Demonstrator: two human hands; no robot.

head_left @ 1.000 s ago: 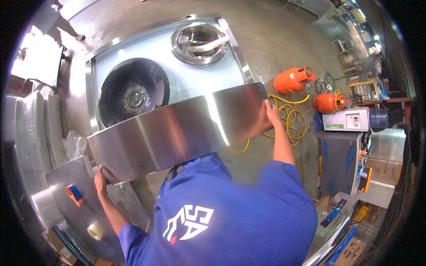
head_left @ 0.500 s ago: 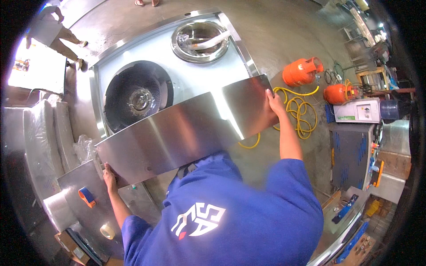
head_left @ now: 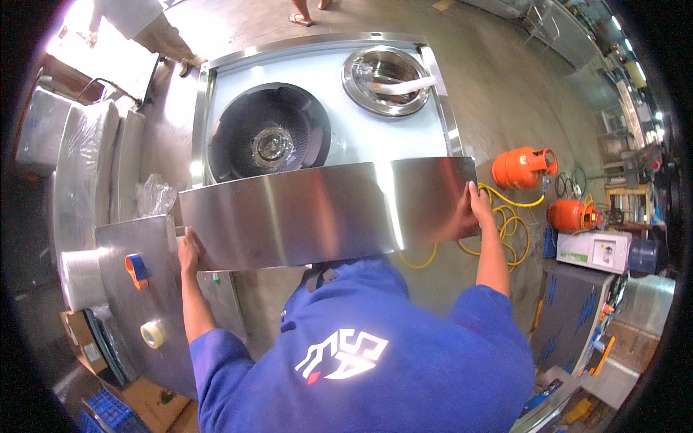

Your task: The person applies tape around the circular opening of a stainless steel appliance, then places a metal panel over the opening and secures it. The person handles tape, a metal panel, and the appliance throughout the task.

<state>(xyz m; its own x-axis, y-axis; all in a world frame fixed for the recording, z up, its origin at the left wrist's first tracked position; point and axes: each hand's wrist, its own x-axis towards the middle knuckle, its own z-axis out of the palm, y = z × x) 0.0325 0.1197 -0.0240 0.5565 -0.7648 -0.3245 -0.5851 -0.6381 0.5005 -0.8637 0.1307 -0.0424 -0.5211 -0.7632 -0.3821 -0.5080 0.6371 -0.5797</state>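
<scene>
Head view: steel panel point(head_left: 325, 213) held level over stove unit point(head_left: 317, 137), left hand point(head_left: 189, 249) at 8 o'clock, right hand point(head_left: 478, 209) at 3, fingers curled round bare end edges. Could slip, cutting palms.

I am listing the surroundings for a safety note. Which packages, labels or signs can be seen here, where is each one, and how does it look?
White box-shaped machine: far right, with a small label on its side.
Cardboard box: lower left on the floor, brown.
Wrapped bundles: far left, covered in clear plastic film.
White emblem: printed on the back of the blue shirt.
</scene>
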